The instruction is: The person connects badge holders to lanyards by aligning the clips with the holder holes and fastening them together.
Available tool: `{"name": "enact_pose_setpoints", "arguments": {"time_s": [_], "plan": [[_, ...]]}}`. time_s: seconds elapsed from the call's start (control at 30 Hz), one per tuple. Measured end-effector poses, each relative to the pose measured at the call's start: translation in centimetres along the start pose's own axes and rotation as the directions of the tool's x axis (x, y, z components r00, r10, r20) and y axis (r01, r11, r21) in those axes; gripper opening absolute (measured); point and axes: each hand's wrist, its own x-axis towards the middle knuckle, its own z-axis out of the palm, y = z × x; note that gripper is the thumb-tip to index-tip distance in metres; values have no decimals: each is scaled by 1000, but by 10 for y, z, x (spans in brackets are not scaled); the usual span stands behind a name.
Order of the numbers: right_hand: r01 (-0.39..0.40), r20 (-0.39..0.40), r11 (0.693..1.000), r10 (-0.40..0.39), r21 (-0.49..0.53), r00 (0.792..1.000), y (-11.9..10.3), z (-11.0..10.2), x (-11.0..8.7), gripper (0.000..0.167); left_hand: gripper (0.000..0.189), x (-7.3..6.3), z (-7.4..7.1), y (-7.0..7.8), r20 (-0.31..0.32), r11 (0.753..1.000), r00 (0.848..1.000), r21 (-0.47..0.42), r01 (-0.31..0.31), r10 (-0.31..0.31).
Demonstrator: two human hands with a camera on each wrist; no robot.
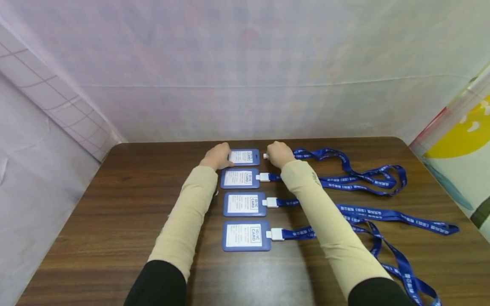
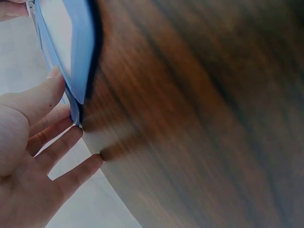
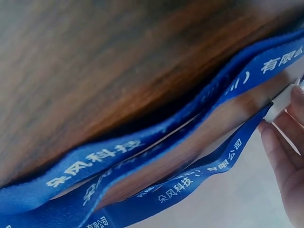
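At the table's far edge my left hand [image 1: 217, 157] pinches the left end of a blue ID card holder [image 1: 245, 157]. The left wrist view shows the thumb on the holder's [image 2: 81, 61] edge, with some fingers spread beside it. My right hand [image 1: 280, 154] grips the white clip [image 1: 266, 156] of a blue printed lanyard [image 1: 337, 153]. In the head view a narrow gap separates that clip from the holder's slotted end. Fingers of the right hand [image 3: 287, 147] lie along the white clip [image 3: 280, 103] in the right wrist view, the strap trailing away from it.
Nearer to me lie a second card holder [image 1: 240, 178], a third [image 1: 244, 204] and a fourth [image 1: 246, 236], each joined to a white clip and blue lanyard. Straps [image 1: 409, 272] spread over the right side of the brown table [image 1: 115, 221]. A pale curtain [image 1: 245, 106] hangs behind.
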Motion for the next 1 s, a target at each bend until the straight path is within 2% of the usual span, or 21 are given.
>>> {"name": "enact_pose_setpoints", "arguments": {"time_s": [1.0], "plan": [[20, -24, 1000, -20, 11, 1000, -6, 1, -2, 13, 43, 1, 2, -2, -1, 1000, 1000, 15, -6, 6]]}}
